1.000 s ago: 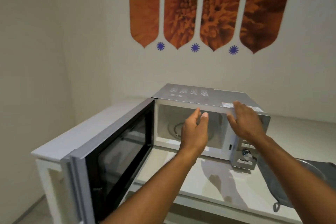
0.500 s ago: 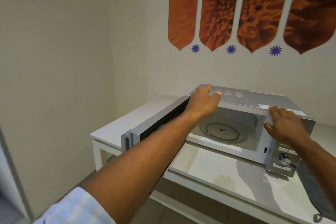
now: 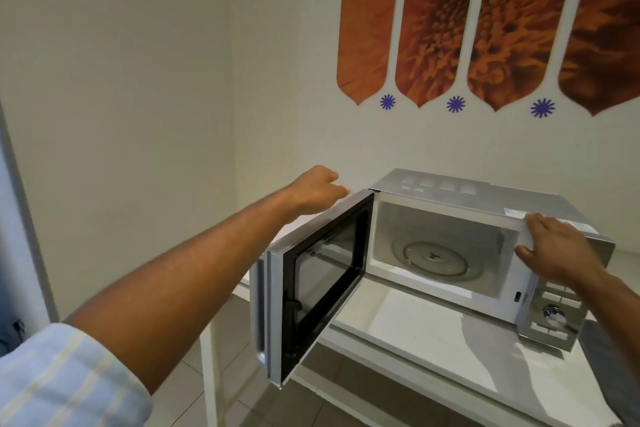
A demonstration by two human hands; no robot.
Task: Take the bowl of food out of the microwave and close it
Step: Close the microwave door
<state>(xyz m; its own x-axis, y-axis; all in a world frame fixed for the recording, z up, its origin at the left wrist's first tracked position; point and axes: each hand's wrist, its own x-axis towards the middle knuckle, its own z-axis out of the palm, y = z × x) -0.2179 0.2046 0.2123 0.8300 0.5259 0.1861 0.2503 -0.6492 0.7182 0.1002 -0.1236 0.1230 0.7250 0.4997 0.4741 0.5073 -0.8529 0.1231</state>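
A: Here's the microwave (image 3: pixel 485 218) on the white bench (image 3: pixel 415 340), door (image 3: pixel 311 281) swung out to its left and standing roughly half open.

B: And the left hand (image 3: pixel 317 191)?

A: It's reached over behind the top edge of the door, near the hinge corner of the microwave. Fingers loosely curled, fingertips at the door's outer face. Whether it actually grips the edge can't be told from this angle.

B: The right hand (image 3: pixel 550 250)?

A: Laid flat and spread against the microwave's front right corner, just above the control panel (image 3: pixel 550 319) with its silver dial (image 3: pixel 554 315). Open palm, pressing on the casing, holding nothing.

B: What's inside the microwave?

A: The glass turntable (image 3: pixel 436 260) sits bare on the cavity floor. The bowl of food is nowhere in this view.

B: Anything else around the microwave?

A: A grey cloth (image 3: pixel 609 364) lies on the bench just to its right. On the wall above it, orange flower panels (image 3: pixel 450 28) with small blue star marks (image 3: pixel 455 104) beneath. A striped blue sleeve (image 3: pixel 62 378) shows on the left arm.
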